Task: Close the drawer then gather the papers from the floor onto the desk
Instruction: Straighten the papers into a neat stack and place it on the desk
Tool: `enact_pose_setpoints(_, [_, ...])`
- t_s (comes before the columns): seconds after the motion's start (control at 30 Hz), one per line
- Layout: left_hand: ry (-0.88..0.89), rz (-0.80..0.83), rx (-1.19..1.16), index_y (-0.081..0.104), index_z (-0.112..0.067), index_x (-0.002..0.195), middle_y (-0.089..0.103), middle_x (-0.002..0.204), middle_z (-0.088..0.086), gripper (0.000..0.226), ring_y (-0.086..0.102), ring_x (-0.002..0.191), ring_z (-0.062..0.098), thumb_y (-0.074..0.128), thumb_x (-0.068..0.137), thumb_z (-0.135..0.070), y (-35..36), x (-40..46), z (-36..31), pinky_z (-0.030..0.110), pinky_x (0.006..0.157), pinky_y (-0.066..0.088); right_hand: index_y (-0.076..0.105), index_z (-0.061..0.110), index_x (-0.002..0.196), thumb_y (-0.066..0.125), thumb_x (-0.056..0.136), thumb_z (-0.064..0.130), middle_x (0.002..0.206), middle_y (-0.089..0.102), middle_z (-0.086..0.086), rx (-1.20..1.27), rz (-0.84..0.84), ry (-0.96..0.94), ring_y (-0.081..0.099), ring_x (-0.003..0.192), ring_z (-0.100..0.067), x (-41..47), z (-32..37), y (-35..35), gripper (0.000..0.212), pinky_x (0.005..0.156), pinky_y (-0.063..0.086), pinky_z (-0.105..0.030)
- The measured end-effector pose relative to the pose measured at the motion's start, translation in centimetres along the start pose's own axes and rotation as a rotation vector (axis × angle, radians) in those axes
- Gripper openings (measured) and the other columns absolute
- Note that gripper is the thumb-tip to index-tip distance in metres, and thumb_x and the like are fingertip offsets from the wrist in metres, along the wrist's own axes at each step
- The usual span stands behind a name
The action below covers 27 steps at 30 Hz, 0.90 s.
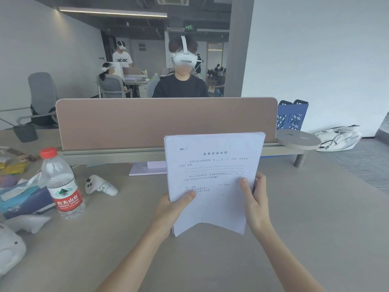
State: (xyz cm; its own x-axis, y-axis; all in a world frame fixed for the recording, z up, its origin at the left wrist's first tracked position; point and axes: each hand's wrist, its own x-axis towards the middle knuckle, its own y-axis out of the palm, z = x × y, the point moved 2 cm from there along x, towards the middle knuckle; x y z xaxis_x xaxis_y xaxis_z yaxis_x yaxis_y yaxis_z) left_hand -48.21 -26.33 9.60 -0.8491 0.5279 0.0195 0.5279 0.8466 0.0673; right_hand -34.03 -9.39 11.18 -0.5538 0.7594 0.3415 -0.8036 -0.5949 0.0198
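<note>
Both hands, left (pixel 172 209) and right (pixel 255 204), pinching upright printed papers (pixel 212 180) above desk (pixel 315 218).

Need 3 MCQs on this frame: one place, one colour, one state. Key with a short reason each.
1. Where is the water bottle relative to the paper stack?
A. to its left
B. to its right
C. on top of it

2. What colour is the bottle's cap?
A. blue
B. red
C. green

3. How is the paper stack held?
A. flat on the desk
B. left hand only
C. upright in both hands

Key: 1 A, the bottle stands left of the stack; 2 B, the cap is red; 3 C, the left hand and right hand grip its side edges, bottom edge at the desk.
</note>
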Motion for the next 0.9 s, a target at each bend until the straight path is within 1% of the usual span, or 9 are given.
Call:
enact_pose_setpoints(0.07, [0.006, 0.012, -0.009, 0.077, -0.029, 0.089, 0.081, 0.084, -0.015, 0.007, 0.076, 0.077, 0.003, 0.078, 0.084, -0.025, 0.0, 0.0, -0.1, 0.022, 0.065, 0.056, 0.052, 0.023, 0.121, 0.051, 0.105, 0.030, 0.103, 0.065, 0.032, -0.005, -0.003, 0.008, 0.063, 0.098, 0.005, 0.2, 0.4, 0.0, 0.018, 0.082, 0.048, -0.025])
enact_pose_setpoints(0.17, [0.000, 0.043, 0.017, 0.076, -0.033, 0.089, 0.080, 0.086, -0.018, 0.010, 0.075, 0.078, -0.003, 0.079, 0.084, -0.025, 0.0, 0.0, 0.4, 0.019, 0.067, 0.055, 0.056, 0.020, 0.111, 0.049, 0.105, 0.031, 0.101, 0.070, 0.023, -0.007, 0.020, 0.034, 0.066, 0.096, 0.001, 0.0, -0.3, 0.3, 0.015, 0.083, 0.052, -0.027])
enact_pose_setpoints(0.27, [-0.007, 0.060, 0.066, 0.077, -0.038, 0.089, 0.079, 0.091, -0.020, 0.012, 0.074, 0.084, -0.004, 0.078, 0.084, -0.027, 0.0, 0.0, 1.1, 0.024, 0.076, 0.055, 0.046, 0.007, 0.101, 0.047, 0.105, 0.031, 0.086, 0.063, 0.023, -0.033, 0.029, 0.069, 0.060, 0.085, -0.005, -0.2, -1.1, 0.6, 0.025, 0.078, 0.047, -0.030])
enact_pose_setpoints(0.37, [0.019, 0.030, 0.065, 0.077, -0.033, 0.088, 0.079, 0.085, -0.021, 0.008, 0.074, 0.082, -0.004, 0.078, 0.084, -0.026, -0.1, 0.4, 0.9, 0.017, 0.069, 0.056, 0.039, 0.002, 0.099, 0.045, 0.106, 0.031, 0.086, 0.056, 0.013, -0.091, 0.034, 0.043, 0.054, 0.076, -0.001, 0.1, -0.9, 0.7, 0.030, 0.072, 0.044, -0.031])
enact_pose_setpoints(0.47, [0.023, 0.026, 0.086, 0.075, -0.034, 0.090, 0.078, 0.084, -0.026, 0.008, 0.072, 0.081, -0.009, 0.076, 0.087, -0.027, 0.0, 0.6, 1.2, 0.010, 0.064, 0.053, 0.034, 0.004, 0.095, 0.045, 0.105, 0.033, 0.088, 0.054, 0.007, -0.165, 0.031, 0.021, 0.052, 0.071, 0.003, -0.1, -1.3, 0.7, 0.032, 0.066, 0.044, -0.020])
enact_pose_setpoints(0.57, [-0.042, 0.005, 0.112, 0.074, -0.041, 0.093, 0.077, 0.089, -0.029, 0.006, 0.071, 0.089, -0.007, 0.071, 0.088, -0.041, 0.0, 0.2, 2.5, 0.023, 0.081, 0.055, 0.032, 0.006, 0.093, 0.043, 0.102, 0.042, 0.080, 0.046, 0.008, -0.216, 0.115, 0.095, 0.047, 0.068, -0.006, -1.0, -2.7, 0.8, 0.038, 0.064, 0.041, -0.026])
enact_pose_setpoints(0.7, [-0.040, -0.027, 0.139, 0.075, -0.038, 0.086, 0.078, 0.082, -0.022, 0.006, 0.074, 0.082, 0.000, 0.070, 0.088, -0.041, -0.2, 0.5, 2.6, 0.026, 0.073, 0.056, 0.033, 0.015, 0.085, 0.043, 0.105, 0.035, 0.077, 0.044, 0.007, -0.254, 0.106, 0.109, 0.045, 0.060, 0.001, -0.5, -3.1, 0.8, 0.030, 0.060, 0.036, -0.025])
enact_pose_setpoints(0.83, [-0.045, -0.033, 0.210, 0.075, -0.043, 0.086, 0.079, 0.088, -0.020, 0.006, 0.074, 0.091, 0.008, 0.069, 0.088, -0.044, -0.4, 0.3, 2.9, 0.038, 0.086, 0.058, 0.027, 0.013, 0.082, 0.042, 0.106, 0.030, 0.072, 0.035, 0.007, -0.281, 0.177, 0.136, 0.034, 0.056, -0.004, -1.3, -3.8, 1.7, 0.033, 0.055, 0.030, -0.021])
enact_pose_setpoints(0.9, [-0.066, -0.047, 0.235, 0.076, -0.040, 0.081, 0.080, 0.088, -0.012, 0.010, 0.075, 0.090, 0.016, 0.070, 0.087, -0.045, -0.8, 0.3, 2.6, 0.043, 0.086, 0.057, 0.025, 0.016, 0.080, 0.043, 0.106, 0.029, 0.066, 0.034, 0.014, -0.279, 0.201, 0.155, 0.032, 0.054, -0.005, -1.3, -4.0, 1.7, 0.033, 0.056, 0.030, -0.023])
